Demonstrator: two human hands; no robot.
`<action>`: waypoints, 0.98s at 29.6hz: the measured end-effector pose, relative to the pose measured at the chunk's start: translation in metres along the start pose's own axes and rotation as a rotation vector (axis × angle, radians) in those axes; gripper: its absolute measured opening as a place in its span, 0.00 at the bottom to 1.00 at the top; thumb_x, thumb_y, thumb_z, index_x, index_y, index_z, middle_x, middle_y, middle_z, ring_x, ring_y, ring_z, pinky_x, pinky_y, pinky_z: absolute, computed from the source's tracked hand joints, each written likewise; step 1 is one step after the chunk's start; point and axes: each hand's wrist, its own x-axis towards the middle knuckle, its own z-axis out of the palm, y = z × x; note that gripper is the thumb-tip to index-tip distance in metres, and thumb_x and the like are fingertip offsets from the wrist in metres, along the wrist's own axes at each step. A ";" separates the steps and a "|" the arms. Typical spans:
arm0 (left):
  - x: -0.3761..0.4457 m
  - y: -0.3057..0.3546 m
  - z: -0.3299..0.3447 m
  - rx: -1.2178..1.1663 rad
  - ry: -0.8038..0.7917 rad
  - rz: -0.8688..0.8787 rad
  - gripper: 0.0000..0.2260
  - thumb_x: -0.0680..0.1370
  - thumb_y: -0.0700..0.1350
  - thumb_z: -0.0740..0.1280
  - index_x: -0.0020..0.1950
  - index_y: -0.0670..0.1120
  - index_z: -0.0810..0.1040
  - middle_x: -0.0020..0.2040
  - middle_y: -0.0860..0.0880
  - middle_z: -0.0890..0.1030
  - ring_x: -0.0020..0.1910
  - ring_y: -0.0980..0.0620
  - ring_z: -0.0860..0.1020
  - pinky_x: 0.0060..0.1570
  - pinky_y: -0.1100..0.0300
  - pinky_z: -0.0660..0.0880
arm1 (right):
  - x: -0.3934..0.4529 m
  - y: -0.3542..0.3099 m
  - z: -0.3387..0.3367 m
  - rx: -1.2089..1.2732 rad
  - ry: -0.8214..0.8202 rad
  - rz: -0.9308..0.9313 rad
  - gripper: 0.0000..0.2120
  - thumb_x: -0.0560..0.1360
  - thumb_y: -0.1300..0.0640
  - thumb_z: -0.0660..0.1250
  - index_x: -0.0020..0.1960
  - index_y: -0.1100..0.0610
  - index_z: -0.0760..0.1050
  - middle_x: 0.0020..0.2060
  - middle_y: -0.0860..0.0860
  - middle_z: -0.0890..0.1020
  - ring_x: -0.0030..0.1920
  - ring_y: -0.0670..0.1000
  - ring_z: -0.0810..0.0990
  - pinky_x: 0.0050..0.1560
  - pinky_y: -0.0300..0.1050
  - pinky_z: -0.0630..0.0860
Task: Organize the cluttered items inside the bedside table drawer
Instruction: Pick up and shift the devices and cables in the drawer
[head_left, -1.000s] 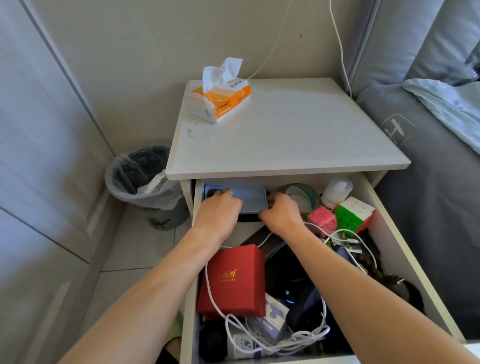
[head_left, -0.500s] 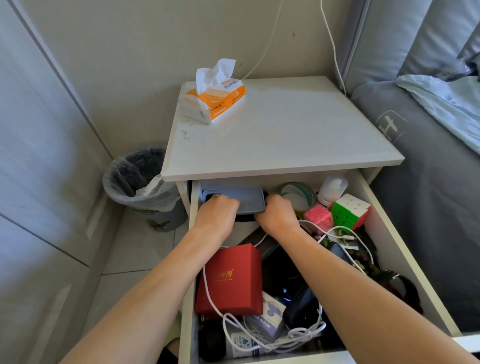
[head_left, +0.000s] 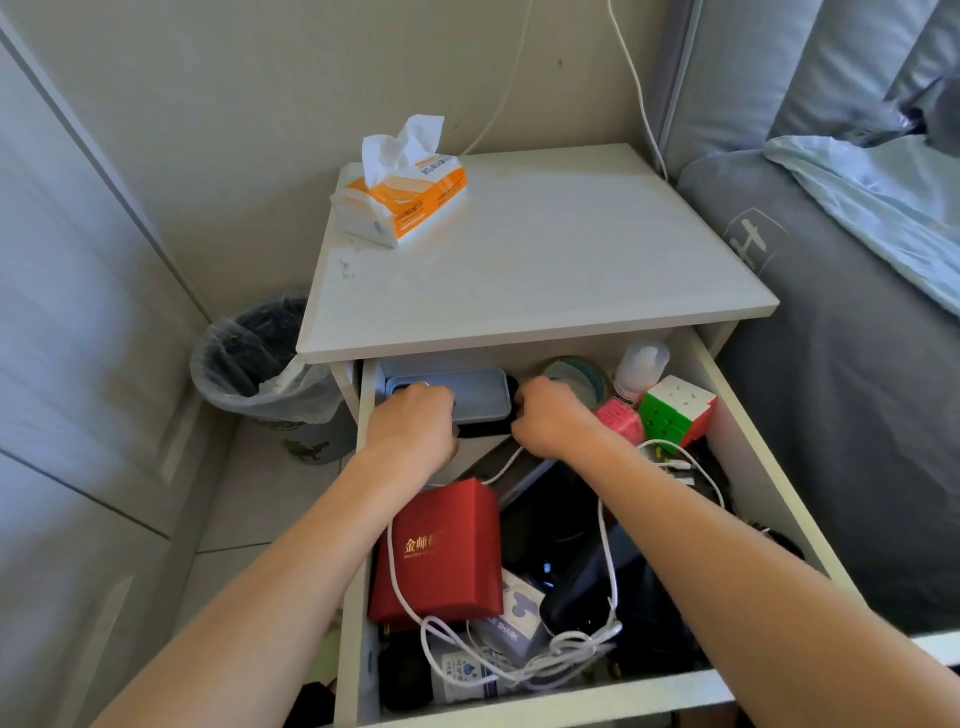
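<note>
Drawer (head_left: 737, 400) of white board stands pulled out below me, crowded from front to back. Its back left corner holds the flat grey-blue rectangular case (head_left: 480, 395), long axis running left to right, stacked on something black. My left hand (head_left: 413, 428) curls over its left end and my right hand (head_left: 553, 415) curls at its right end, both gripping; neither is nearer. Just right of my knuckles sits the small pink cube (head_left: 621, 422).
</note>
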 end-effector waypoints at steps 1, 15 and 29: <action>-0.006 0.008 -0.003 -0.111 0.000 0.034 0.14 0.80 0.44 0.67 0.65 0.49 0.78 0.62 0.47 0.79 0.58 0.45 0.79 0.48 0.54 0.75 | -0.011 0.009 -0.011 0.036 0.030 -0.024 0.13 0.75 0.62 0.64 0.59 0.62 0.76 0.54 0.57 0.80 0.54 0.56 0.79 0.48 0.42 0.73; -0.051 0.068 -0.010 -0.290 -0.147 0.140 0.03 0.73 0.46 0.69 0.44 0.53 0.77 0.39 0.55 0.79 0.42 0.51 0.79 0.39 0.56 0.75 | -0.098 0.063 -0.032 0.264 0.266 -0.198 0.11 0.76 0.57 0.67 0.58 0.51 0.78 0.52 0.47 0.79 0.49 0.42 0.76 0.49 0.32 0.73; -0.055 0.063 -0.057 -0.486 -0.285 0.182 0.08 0.81 0.43 0.60 0.44 0.52 0.76 0.29 0.63 0.75 0.29 0.65 0.72 0.35 0.61 0.64 | -0.098 0.064 -0.041 0.052 0.208 -0.317 0.16 0.76 0.56 0.69 0.63 0.52 0.76 0.61 0.49 0.73 0.62 0.51 0.70 0.61 0.50 0.73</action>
